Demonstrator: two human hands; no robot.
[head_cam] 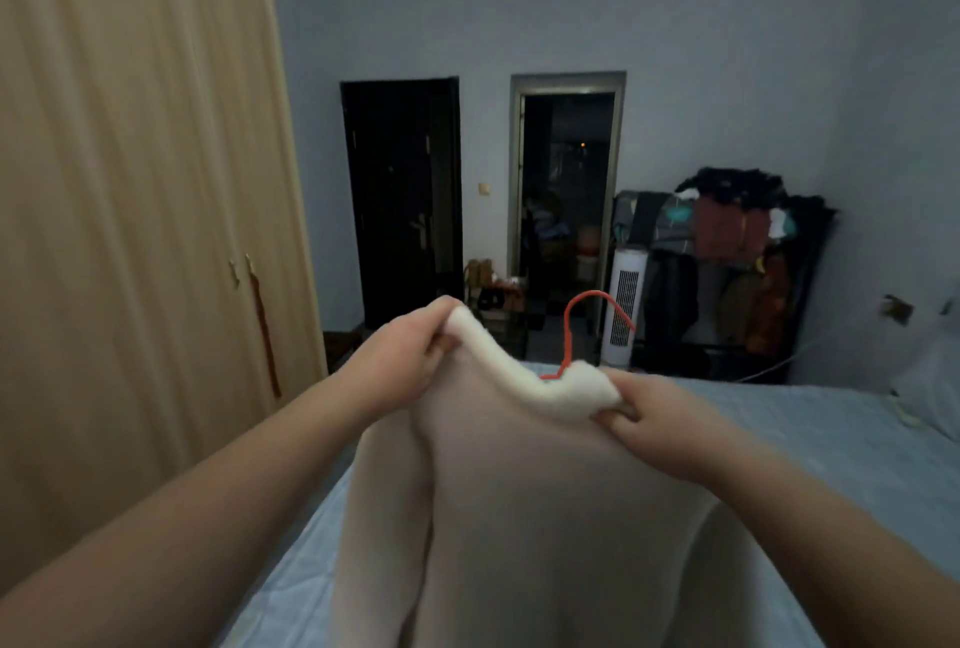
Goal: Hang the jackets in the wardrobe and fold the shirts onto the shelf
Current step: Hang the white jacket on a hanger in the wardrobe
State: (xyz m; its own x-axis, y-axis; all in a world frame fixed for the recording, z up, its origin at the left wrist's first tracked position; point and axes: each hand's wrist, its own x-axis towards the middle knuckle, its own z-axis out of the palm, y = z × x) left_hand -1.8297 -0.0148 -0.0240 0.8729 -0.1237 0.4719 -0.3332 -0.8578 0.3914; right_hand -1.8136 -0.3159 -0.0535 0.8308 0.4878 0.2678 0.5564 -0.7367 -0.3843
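A pale beige jacket [519,517] with a white fleecy collar hangs in front of me above the bed. My left hand [405,356] grips the collar's left end, held higher. My right hand [660,424] pinches the collar's right end. An orange-red hanger [582,320] sticks up behind the collar, its hook rising between my hands; its lower part is hidden by the jacket. The wooden wardrobe [130,231] stands at the left with its doors closed.
A bed with a light blue sheet [831,439] lies under the jacket. Behind it stand a white tower fan [626,304] and a dark rack piled with clothes [727,252]. Far wall: a dark door [400,200] and an open doorway [566,190].
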